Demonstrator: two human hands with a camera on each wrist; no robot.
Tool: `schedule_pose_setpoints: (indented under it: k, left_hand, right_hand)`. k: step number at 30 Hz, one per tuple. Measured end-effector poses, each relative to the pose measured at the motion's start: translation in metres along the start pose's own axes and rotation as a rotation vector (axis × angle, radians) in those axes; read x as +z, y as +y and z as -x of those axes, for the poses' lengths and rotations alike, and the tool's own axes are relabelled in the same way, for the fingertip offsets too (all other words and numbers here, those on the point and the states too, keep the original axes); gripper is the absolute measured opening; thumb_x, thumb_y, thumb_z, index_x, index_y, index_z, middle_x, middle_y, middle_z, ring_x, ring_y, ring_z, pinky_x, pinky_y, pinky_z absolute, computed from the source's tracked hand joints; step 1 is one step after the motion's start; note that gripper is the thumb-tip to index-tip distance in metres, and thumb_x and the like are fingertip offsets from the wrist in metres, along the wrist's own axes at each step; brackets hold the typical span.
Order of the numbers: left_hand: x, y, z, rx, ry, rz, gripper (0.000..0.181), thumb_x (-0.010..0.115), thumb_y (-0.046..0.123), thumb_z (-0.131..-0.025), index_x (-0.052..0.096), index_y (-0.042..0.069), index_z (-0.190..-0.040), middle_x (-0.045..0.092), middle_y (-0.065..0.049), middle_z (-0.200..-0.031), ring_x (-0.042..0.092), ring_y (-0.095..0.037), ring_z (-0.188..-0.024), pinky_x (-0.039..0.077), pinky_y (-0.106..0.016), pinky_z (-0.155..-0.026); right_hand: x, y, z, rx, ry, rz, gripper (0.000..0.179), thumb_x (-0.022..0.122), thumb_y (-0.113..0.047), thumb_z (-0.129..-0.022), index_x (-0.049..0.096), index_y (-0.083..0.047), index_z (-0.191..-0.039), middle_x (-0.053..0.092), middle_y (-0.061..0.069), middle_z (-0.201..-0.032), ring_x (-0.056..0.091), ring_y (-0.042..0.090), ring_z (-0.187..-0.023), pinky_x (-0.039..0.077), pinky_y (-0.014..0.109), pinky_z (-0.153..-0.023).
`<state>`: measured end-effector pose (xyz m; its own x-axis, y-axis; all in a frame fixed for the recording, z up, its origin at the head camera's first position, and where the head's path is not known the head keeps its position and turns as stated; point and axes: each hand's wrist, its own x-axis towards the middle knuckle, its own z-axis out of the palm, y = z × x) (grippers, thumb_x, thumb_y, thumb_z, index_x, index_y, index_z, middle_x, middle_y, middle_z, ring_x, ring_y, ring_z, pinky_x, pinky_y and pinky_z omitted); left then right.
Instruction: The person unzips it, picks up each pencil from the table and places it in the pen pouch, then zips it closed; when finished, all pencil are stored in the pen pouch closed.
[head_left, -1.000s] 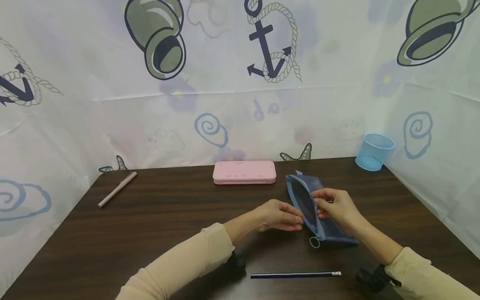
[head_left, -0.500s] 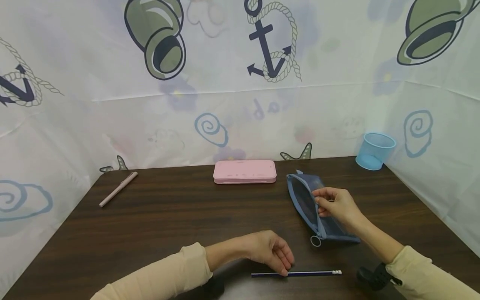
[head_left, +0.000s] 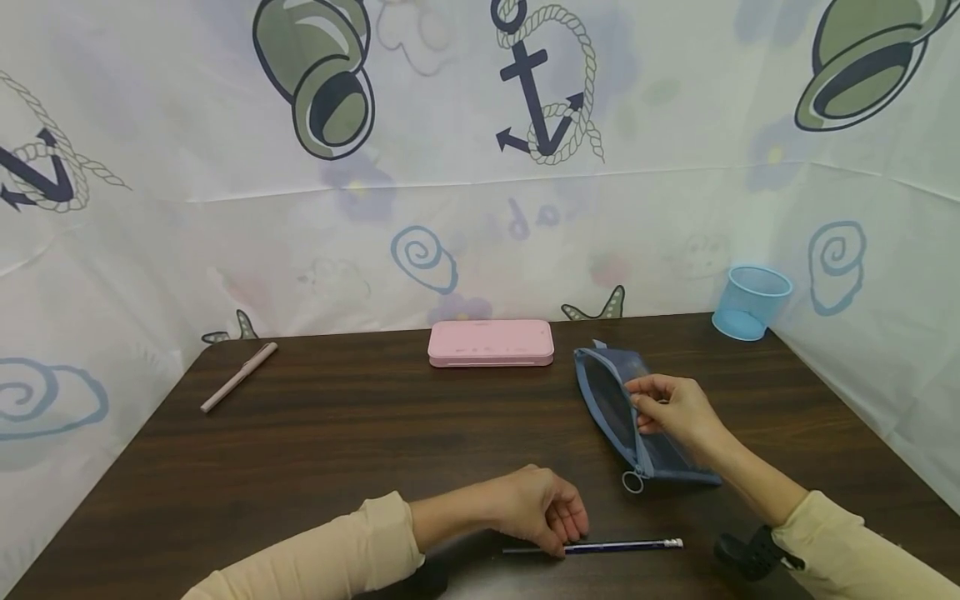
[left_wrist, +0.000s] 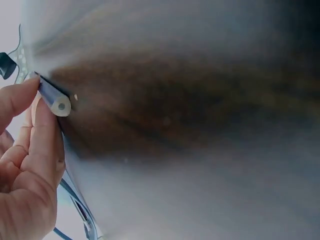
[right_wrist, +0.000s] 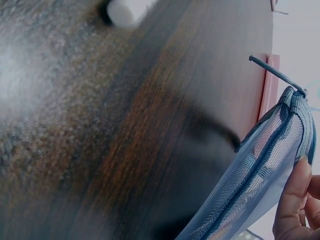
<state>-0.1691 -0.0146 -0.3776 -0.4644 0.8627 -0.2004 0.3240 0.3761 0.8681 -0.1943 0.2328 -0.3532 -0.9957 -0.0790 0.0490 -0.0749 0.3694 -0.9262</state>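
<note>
Head view: left hand (head_left: 536, 504) pinches pencil (head_left: 626, 547), right hand (head_left: 677, 412) grips pouch (head_left: 662, 457), pink case (head_left: 491, 343) bears illegible marks.

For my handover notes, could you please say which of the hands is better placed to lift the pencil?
Probably the left hand: it pinches the pencil, while the right hand holds the open pouch.
</note>
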Motion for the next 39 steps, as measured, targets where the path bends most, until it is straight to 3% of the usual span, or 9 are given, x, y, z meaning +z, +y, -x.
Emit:
schedule_pose_setpoints:
  k: [8, 12, 15, 19, 25, 28, 33, 39]
  left_hand:
    - [0.004, 0.008, -0.001, 0.028, 0.059, -0.364, 0.021, 0.074, -0.005, -0.071, 0.069, 0.011, -0.085, 0.065, 0.013, -0.07, 0.054, 0.012, -0.062, 0.048, -0.007, -0.059]
    - [0.005, 0.007, -0.002, 0.027, 0.089, -0.412, 0.02, 0.076, -0.001, -0.07, 0.07, 0.014, -0.082, 0.064, 0.016, -0.067, 0.053, 0.013, -0.06, 0.047, -0.006, -0.057]
    - [0.002, 0.005, -0.001, 0.04, 0.098, -0.4, 0.019, 0.075, -0.001, -0.07, 0.071, 0.013, -0.082, 0.063, 0.016, -0.067, 0.053, 0.014, -0.06, 0.047, -0.006, -0.057]
    - [-0.009, 0.005, 0.004, 0.023, 0.071, -0.299, 0.017, 0.074, -0.001, -0.072, 0.072, 0.01, -0.084, 0.062, 0.015, -0.067, 0.055, 0.011, -0.062, 0.049, -0.008, -0.059]
    - [-0.043, 0.01, 0.009, -0.103, -0.052, 0.066, 0.014, 0.067, -0.007, -0.078, 0.068, -0.002, -0.091, 0.063, 0.0, -0.073, 0.057, -0.003, -0.067, 0.052, -0.017, -0.061]
    - [-0.06, 0.007, 0.009, -0.176, -0.071, 0.193, 0.015, 0.062, -0.004, -0.083, 0.065, -0.003, -0.098, 0.065, -0.001, -0.08, 0.06, -0.007, -0.073, 0.056, -0.023, -0.066]
    - [-0.076, -0.004, -0.001, -0.238, -0.024, 0.348, 0.02, 0.056, 0.001, -0.09, 0.061, -0.005, -0.108, 0.069, -0.008, -0.095, 0.065, -0.012, -0.083, 0.056, -0.023, -0.069]
    - [-0.074, -0.008, -0.03, -0.287, 0.143, 0.535, 0.026, 0.053, 0.003, -0.094, 0.057, -0.007, -0.118, 0.067, -0.018, -0.109, 0.065, -0.013, -0.084, 0.056, -0.02, -0.068]
  right_hand:
    - [-0.001, 0.0, -0.001, 0.0, 0.006, 0.01, 0.027, 0.054, 0.005, -0.091, 0.054, 0.017, -0.115, 0.059, 0.004, -0.076, 0.06, 0.007, -0.059, 0.057, 0.024, -0.056]
    - [0.0, 0.001, -0.001, 0.007, 0.007, 0.004, 0.027, 0.054, 0.004, -0.091, 0.054, 0.017, -0.115, 0.06, 0.004, -0.075, 0.06, 0.007, -0.059, 0.057, 0.024, -0.056]
    - [0.0, 0.001, -0.001, 0.01, 0.008, -0.002, 0.027, 0.054, 0.004, -0.091, 0.054, 0.017, -0.115, 0.06, 0.004, -0.075, 0.06, 0.007, -0.059, 0.057, 0.024, -0.056]
    - [-0.001, 0.001, -0.001, 0.01, 0.008, 0.0, 0.027, 0.054, 0.004, -0.091, 0.054, 0.017, -0.115, 0.059, 0.003, -0.075, 0.059, 0.007, -0.059, 0.057, 0.024, -0.056]
    - [-0.002, -0.002, 0.0, 0.019, 0.017, -0.008, 0.028, 0.054, 0.004, -0.091, 0.053, 0.018, -0.116, 0.059, 0.003, -0.076, 0.059, 0.007, -0.059, 0.057, 0.024, -0.056]
    - [-0.003, -0.002, 0.001, 0.02, 0.014, -0.009, 0.029, 0.054, 0.004, -0.092, 0.053, 0.018, -0.117, 0.059, 0.004, -0.077, 0.059, 0.008, -0.059, 0.057, 0.024, -0.057]
    - [-0.002, -0.002, 0.002, 0.023, 0.011, 0.0, 0.029, 0.054, 0.002, -0.092, 0.053, 0.017, -0.117, 0.06, 0.005, -0.079, 0.06, 0.008, -0.06, 0.057, 0.024, -0.057]
    - [0.0, -0.001, 0.0, 0.027, 0.005, 0.0, 0.029, 0.054, 0.003, -0.092, 0.053, 0.017, -0.117, 0.059, 0.004, -0.078, 0.06, 0.008, -0.06, 0.057, 0.024, -0.057]
